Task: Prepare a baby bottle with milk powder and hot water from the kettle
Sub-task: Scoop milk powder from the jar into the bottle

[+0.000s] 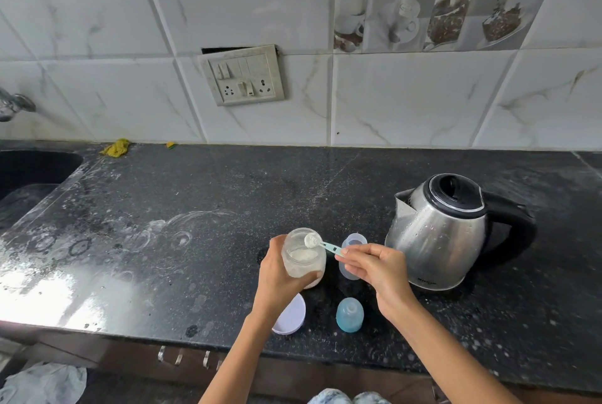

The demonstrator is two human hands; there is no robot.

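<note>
My left hand (277,276) grips a clear jar of milk powder (304,258), tilted a little over the black counter. My right hand (374,268) pinches the handle of a small light-blue scoop (321,243). Its bowl holds white powder and sits at the jar's open mouth. Just right of the jar stands the open, translucent baby bottle (351,252), partly hidden behind my right fingers. The bottle's blue teat cap (350,314) stands on the counter near the front edge. A steel electric kettle (443,234) with a black lid and handle stands to the right.
The jar's white lid (291,315) lies by the counter's front edge under my left wrist. A dark sink (29,175) is at the far left. A yellow scrubber (115,147) lies by the tiled wall. A switchboard (242,74) is on the wall.
</note>
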